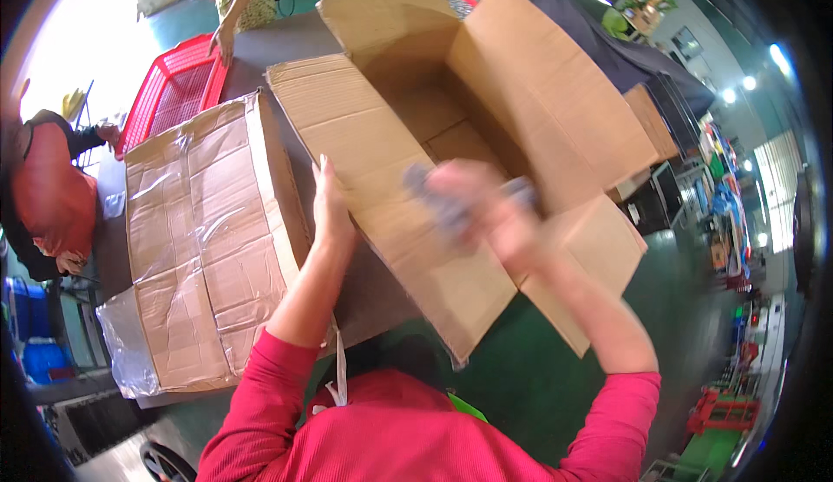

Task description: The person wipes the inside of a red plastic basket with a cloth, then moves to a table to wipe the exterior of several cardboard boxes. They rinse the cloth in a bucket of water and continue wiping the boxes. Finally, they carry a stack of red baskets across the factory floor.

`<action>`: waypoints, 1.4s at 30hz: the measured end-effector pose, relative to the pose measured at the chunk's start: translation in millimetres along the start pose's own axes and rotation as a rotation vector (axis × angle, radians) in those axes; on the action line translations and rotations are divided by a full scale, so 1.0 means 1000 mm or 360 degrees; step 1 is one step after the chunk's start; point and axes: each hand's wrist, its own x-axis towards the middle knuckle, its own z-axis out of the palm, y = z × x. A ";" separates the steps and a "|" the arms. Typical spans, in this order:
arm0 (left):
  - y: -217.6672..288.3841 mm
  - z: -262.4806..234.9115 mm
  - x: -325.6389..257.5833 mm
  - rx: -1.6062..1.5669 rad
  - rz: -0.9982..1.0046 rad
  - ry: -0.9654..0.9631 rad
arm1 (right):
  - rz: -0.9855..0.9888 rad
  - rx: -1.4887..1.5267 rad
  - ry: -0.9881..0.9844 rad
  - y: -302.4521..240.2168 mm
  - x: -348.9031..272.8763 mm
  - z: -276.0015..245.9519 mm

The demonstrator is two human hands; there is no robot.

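A large open cardboard box (538,74) stands tilted before me, its flaps spread and its inside showing. My right hand (499,217), smeared by motion, is closed round a bunched grey cloth (447,204) above the near flap (408,187). Against the outer edge of that flap rests my left hand (332,209), fingers stretched out along the cardboard and partly hidden by it. To the left lies a flattish, taped cardboard box (204,239), with clear plastic (130,343) hanging at its near corner.
Beneath the boxes is a dark table (373,295). A red plastic basket (178,83) sits at its far left, with one person's hand (224,41) on its rim. Another person in red (54,196) is at the left. Shelving and stacked goods (724,196) line the right.
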 end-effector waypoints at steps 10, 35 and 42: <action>-0.006 0.010 -0.009 0.0243 0.0263 0.0367 | -0.1804 -0.1710 -0.0378 -0.023 0.291 0.097; 0.000 0.008 0.000 0.0131 0.0356 0.0317 | -0.1373 -0.1562 -0.1062 0.055 0.064 -0.076; 0.003 0.029 -0.003 0.0233 0.0609 0.0295 | -0.0859 -0.1477 -0.1158 0.068 -0.083 -0.130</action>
